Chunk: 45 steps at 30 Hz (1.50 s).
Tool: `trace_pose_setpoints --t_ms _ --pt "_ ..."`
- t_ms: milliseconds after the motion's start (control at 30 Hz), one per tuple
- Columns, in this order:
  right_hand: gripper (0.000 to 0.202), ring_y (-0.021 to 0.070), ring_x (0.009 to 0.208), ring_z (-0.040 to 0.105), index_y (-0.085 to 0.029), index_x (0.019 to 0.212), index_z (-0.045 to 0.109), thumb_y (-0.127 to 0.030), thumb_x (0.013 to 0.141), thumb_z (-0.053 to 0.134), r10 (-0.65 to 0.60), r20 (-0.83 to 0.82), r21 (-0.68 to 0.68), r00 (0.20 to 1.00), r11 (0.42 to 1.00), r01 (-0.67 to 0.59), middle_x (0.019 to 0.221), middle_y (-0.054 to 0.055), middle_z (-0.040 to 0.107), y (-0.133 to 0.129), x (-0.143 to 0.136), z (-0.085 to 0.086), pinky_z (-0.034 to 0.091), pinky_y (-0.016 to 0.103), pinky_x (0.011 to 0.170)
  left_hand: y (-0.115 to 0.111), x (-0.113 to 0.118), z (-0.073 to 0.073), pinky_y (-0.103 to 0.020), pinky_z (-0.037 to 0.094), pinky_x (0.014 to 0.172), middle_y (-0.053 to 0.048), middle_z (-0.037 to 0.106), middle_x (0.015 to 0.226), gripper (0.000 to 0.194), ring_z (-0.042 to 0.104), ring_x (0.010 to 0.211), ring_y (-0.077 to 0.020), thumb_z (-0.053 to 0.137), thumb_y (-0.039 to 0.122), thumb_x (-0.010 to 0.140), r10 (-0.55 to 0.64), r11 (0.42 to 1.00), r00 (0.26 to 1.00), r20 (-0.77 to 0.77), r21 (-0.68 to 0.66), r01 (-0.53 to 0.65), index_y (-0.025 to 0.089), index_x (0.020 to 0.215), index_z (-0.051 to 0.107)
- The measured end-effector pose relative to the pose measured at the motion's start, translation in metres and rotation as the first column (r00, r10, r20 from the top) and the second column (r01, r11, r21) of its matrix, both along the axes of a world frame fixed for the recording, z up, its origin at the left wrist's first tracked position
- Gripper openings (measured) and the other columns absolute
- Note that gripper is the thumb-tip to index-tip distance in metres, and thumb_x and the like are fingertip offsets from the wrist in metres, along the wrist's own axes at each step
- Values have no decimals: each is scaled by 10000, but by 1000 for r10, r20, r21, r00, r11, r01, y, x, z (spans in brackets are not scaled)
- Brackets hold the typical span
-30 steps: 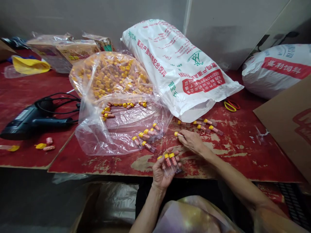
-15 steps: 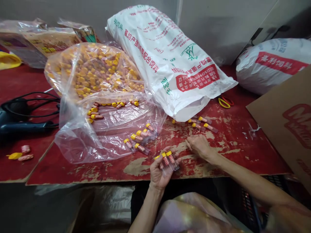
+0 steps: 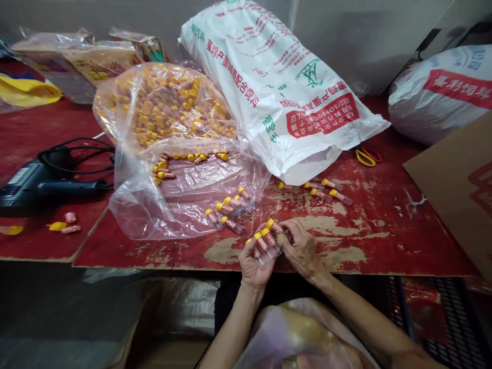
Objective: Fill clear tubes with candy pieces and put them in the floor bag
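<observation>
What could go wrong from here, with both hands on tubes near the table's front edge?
1. The capped tubes bunched in the left hand might slip while the right hand holds another tube against them; the table edge is close, so one could drop off.
2. Loose tubes lie at the clear bag's mouth; tugging the plastic may scatter them.

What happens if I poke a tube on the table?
A tube would probably roll: it looks round and lies on its side. It may be slippery, since its clear wall looks smooth. It's likely light: the left hand holds several together.
</observation>
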State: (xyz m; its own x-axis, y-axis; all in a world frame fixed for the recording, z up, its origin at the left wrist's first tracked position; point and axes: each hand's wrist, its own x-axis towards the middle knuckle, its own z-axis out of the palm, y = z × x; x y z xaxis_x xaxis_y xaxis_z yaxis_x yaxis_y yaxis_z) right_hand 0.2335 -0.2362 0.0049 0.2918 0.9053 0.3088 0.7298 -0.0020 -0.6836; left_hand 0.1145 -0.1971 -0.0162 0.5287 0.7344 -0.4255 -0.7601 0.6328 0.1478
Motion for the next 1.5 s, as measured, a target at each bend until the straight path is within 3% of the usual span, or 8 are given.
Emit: trace_pose_setpoints --t_ms 167,333,467,600,733,967,1300,1500 --pt "323 151 858 566 -183 929 669 -296 963 368 171 138 11 976 985 -174 932 57 616 14 23 7 452 257 760 -1 -7 -2 -546 335 1061 -131 610 1264 472 559 1181 -284 507 276 818 -73 993 993 92 95 64 224 1284 561" --pt "337 259 1043 466 -108 1175 593 -217 922 399 4 518 -114 856 991 64 1176 143 573 79 56 -2 376 391 899 -2 -12 -8 -594 330 1034 -151 560 1320 439 565 1158 -316 531 338 816 -153 972 983 103 195 131 231 1237 594" --pt "342 315 1041 443 -91 1192 562 -171 895 413 81 686 -289 723 943 168 1172 200 560 118 64 -6 342 449 855 -1 -16 -15 -582 348 1027 -143 567 1313 445 549 1180 -317 530 351 827 -196 960 972 130 227 163 247 1256 582" --pt "284 257 980 512 -169 1124 590 -261 948 387 172 648 -369 742 923 109 1121 141 592 100 62 5 363 375 822 1 -17 -18 -594 308 1057 -126 582 1301 419 548 1184 -314 500 363 847 -210 958 966 149 227 173 253 1239 598" --pt "270 179 769 609 -213 1056 601 -342 968 381 351 501 -600 791 800 25 891 67 666 53 73 30 392 269 682 1 -14 -13 -608 309 1051 -129 589 1290 382 546 1184 -338 515 371 835 -226 954 965 132 229 192 231 1165 647" --pt "227 283 794 675 -83 823 682 -190 852 483 460 532 -739 711 662 124 823 212 694 39 91 37 455 322 661 1 -10 -4 -572 406 980 -143 587 1279 396 592 1111 -331 543 349 817 -218 961 973 76 193 200 214 1177 635" --pt "254 234 737 658 -133 939 646 -236 916 415 318 517 -705 795 685 184 776 135 695 27 89 25 437 299 643 4 -8 -7 -599 365 1014 -139 560 1317 485 560 1164 -334 535 338 826 -224 960 973 52 183 211 254 1303 533" --pt "244 136 756 612 -183 975 563 -325 963 366 65 -72 -328 995 941 -85 859 34 659 1 44 28 454 230 677 -5 0 3 -553 430 974 -119 637 1190 430 592 1106 -306 637 270 768 -141 979 990 -8 150 141 220 1195 608"
